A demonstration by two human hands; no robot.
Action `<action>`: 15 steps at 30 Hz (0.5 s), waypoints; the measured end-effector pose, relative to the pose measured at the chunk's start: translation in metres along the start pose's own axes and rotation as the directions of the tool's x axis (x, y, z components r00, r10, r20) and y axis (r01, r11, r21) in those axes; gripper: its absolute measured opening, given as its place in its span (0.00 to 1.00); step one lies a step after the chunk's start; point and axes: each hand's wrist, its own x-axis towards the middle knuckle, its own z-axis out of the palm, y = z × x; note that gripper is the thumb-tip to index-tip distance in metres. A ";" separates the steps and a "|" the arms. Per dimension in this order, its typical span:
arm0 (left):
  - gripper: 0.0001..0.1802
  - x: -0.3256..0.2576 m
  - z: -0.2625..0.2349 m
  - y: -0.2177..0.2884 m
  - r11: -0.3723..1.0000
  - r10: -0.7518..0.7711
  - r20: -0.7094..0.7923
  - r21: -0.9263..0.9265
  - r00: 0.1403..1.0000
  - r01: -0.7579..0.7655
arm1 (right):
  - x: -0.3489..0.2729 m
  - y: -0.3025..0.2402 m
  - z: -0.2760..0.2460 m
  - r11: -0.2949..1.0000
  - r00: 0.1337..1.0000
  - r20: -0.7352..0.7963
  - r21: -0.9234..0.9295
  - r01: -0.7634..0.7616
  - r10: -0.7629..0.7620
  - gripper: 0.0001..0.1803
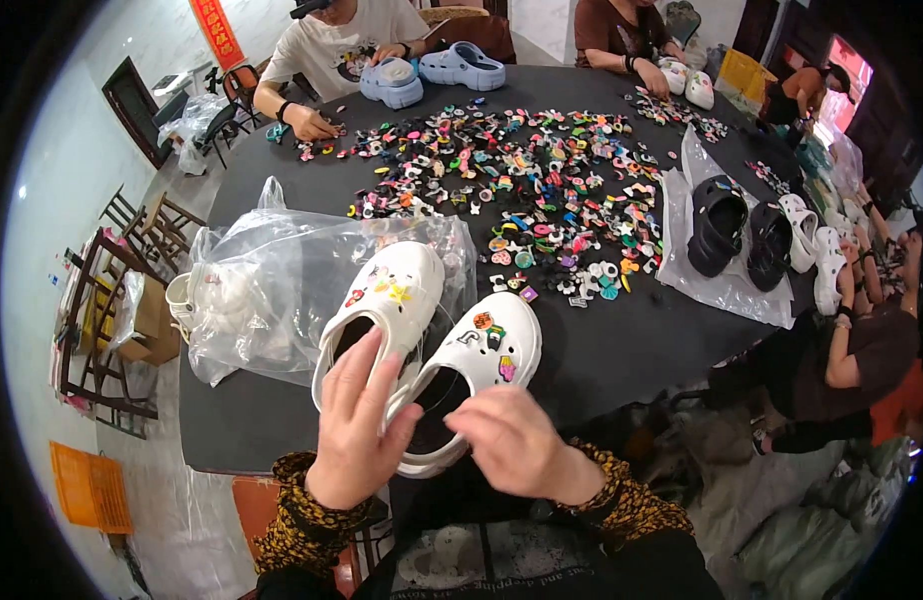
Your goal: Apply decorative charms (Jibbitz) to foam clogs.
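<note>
Two white clogs are at the near edge of the table, toes pointing away from me. The left clog [400, 285] carries small charms, among them a yellow star and a red one. On the right clog [502, 335] are an orange round charm, a green figure and a pink one. My left hand [357, 430] lies over the heel opening of the left clog, fingers stretched and thumb apart. My right hand [517, 440] is closed at the right clog's opening, fingertips pinched near a thin clear strand; what they hold is hidden.
Colourful shoe charms [542, 180] cover the middle of the black table [622, 345]. A clear plastic bag [282, 280] lies left, black clogs [720, 225] on plastic at right. Across the table, a person [342, 60] has blue clogs [462, 66]. Other people sit around the right side.
</note>
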 end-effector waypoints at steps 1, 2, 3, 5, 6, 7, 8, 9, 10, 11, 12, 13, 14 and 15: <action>0.29 0.003 0.003 0.003 0.998 0.059 0.005 0.001 0.998 -0.059 | -0.002 0.005 -0.006 0.998 1.000 -0.024 -0.056 -0.013 0.012 0.17; 0.29 0.006 0.003 0.005 0.996 0.088 0.068 -0.011 0.994 -0.088 | -0.004 0.011 -0.013 0.996 0.999 -0.022 -0.076 -0.043 0.041 0.18; 0.25 0.011 0.004 0.009 0.992 0.126 0.135 -0.020 0.983 -0.125 | -0.007 0.016 -0.020 0.990 0.995 -0.033 -0.096 -0.101 0.098 0.18; 0.22 0.021 0.001 0.020 0.979 0.202 0.249 -0.046 0.947 -0.197 | -0.009 0.031 -0.034 0.976 0.989 -0.021 -0.163 -0.146 0.145 0.17; 0.20 0.024 0.006 0.024 0.964 0.267 0.249 -0.053 0.931 -0.262 | -0.009 0.039 -0.043 0.963 0.981 -0.028 -0.189 -0.193 0.192 0.16; 0.20 0.023 0.009 0.026 0.963 0.271 0.245 -0.059 0.931 -0.265 | -0.008 0.048 -0.050 0.949 0.972 -0.036 -0.207 -0.235 0.233 0.15; 0.19 0.021 0.012 0.027 0.962 0.271 0.269 -0.054 0.924 -0.266 | -0.006 0.057 -0.059 0.925 0.957 -0.040 -0.247 -0.289 0.288 0.13; 0.18 0.018 0.018 0.027 0.962 0.270 0.297 -0.055 0.916 -0.266 | -0.004 0.068 -0.067 0.909 0.940 -0.044 -0.243 -0.339 0.338 0.11; 0.16 0.017 0.020 0.033 0.964 0.257 0.244 -0.002 0.935 -0.264 | 0.000 0.077 -0.077 0.902 0.931 -0.076 -0.229 -0.366 0.358 0.10; 0.16 0.017 0.020 0.034 0.964 0.261 0.243 -0.011 0.934 -0.267 | 0.004 0.087 -0.087 0.895 0.920 -0.107 -0.214 -0.391 0.377 0.08; 0.16 0.017 0.019 0.037 0.968 0.241 0.256 0.012 0.936 -0.252 | 0.009 0.095 -0.097 0.889 0.911 -0.136 -0.202 -0.410 0.390 0.07; 0.16 0.017 0.019 0.038 0.971 0.217 0.270 0.040 0.938 -0.236 | 0.014 0.104 -0.104 0.885 0.901 -0.165 -0.184 -0.427 0.401 0.07; 0.16 0.016 0.019 0.039 0.971 0.218 0.269 0.039 0.938 -0.237 | 0.017 0.113 -0.109 0.853 0.870 -0.179 -0.182 -0.489 0.460 0.07; 0.18 0.015 0.019 0.039 0.977 0.139 0.345 0.108 0.928 -0.186 | 0.021 0.120 -0.113 0.801 0.801 -0.184 -0.094 -0.591 0.569 0.07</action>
